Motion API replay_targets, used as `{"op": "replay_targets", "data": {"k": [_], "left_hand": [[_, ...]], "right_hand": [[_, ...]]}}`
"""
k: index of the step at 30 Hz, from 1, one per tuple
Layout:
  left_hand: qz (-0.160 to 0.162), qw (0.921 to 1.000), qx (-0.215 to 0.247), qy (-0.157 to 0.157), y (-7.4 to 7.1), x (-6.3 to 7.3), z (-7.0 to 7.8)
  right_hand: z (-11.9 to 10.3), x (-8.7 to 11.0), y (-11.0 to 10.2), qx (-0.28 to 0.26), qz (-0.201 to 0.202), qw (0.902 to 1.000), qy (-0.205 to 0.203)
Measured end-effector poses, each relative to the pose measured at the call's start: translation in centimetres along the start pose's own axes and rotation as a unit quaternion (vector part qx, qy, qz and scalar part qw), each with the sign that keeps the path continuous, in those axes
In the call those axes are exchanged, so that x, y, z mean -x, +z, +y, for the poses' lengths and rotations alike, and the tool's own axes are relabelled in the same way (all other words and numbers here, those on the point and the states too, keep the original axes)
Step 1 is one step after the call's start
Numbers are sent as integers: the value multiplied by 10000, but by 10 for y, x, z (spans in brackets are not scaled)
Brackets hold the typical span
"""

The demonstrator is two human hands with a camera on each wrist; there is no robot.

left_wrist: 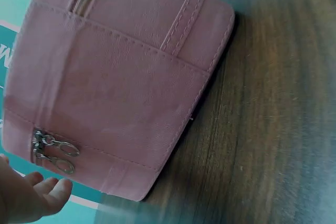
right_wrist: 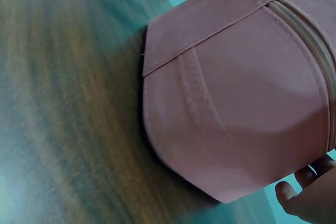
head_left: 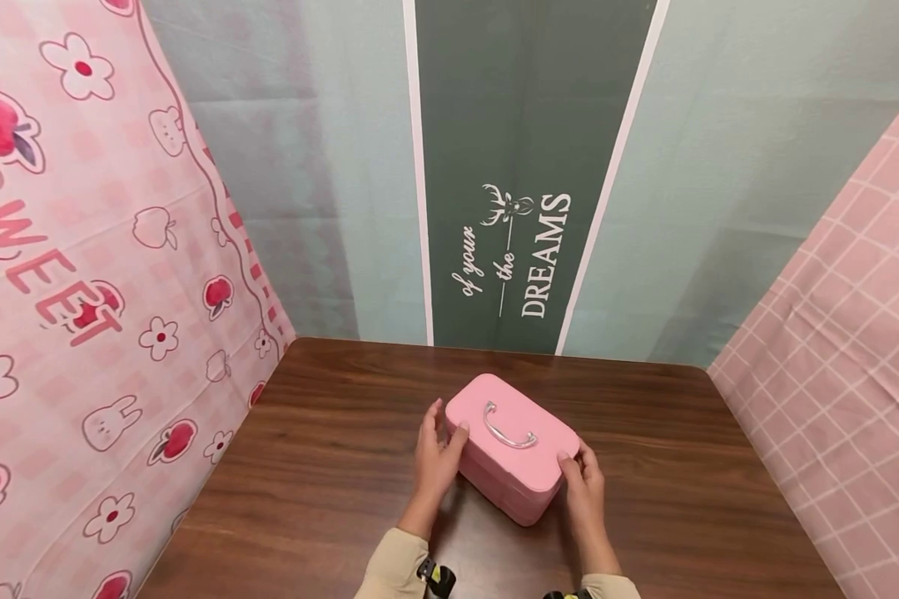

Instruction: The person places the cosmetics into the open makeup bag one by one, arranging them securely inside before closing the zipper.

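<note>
A pink leather-look vanity case sits upright and at an angle on the table, its silver handle on top of the lid. My left hand holds its left end, thumb at the front top edge and fingers round the far side. At the opposite end, my right hand grips the corner, with the thumb on the lid's edge and fingers behind. Two metal zipper pulls hang close to the left fingers in the left wrist view. The closed zip runs along the case's side in the right wrist view.
The dark wooden table extends around the case. Behind it hangs a green curtain with printed lettering. A pink fruit-print cloth covers the left side, and a pink checked cloth the right.
</note>
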State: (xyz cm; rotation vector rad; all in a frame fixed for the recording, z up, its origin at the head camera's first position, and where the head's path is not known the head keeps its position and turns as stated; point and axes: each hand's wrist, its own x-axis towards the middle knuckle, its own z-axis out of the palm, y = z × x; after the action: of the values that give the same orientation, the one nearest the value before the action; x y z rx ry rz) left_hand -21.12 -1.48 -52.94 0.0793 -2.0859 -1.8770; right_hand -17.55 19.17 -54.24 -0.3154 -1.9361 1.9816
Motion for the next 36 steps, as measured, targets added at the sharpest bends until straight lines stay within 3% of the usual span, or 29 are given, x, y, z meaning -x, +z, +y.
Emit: {"op": "replay_targets", "data": {"k": [3, 7, 10, 13, 15, 22, 31, 36], "left_hand": [[-105, 9995, 276, 132, 2, -6, 0], [-247, 9978, 560, 263, -3, -5, 15], [-345, 9975, 557, 253, -8, -3, 27], [-414, 9979, 481, 157, -9, -1, 30], [-417, 9978, 508, 106, -9, -1, 28], [-381, 9984, 407, 5, -2, -15, -3], [-453, 9981, 200, -360, -1, -36, 0], [-575, 9969, 368, -382, 1, -43, -4]], "right_hand": [[1, 0, 0, -126, -131, 9998, -57], [1, 0, 1, -151, -178, 9997, -48], [1, 0, 2, -197, -137, 9997, -39], [2, 0, 3, -247, -98, 9996, -48], [4, 0, 3, -231, -103, 9997, -60], [2, 5, 0, -103, -103, 9999, -62], [-7, 21, -2, -140, -575, 9982, 126], [-5, 31, 2, 444, -542, 9975, -41]]}}
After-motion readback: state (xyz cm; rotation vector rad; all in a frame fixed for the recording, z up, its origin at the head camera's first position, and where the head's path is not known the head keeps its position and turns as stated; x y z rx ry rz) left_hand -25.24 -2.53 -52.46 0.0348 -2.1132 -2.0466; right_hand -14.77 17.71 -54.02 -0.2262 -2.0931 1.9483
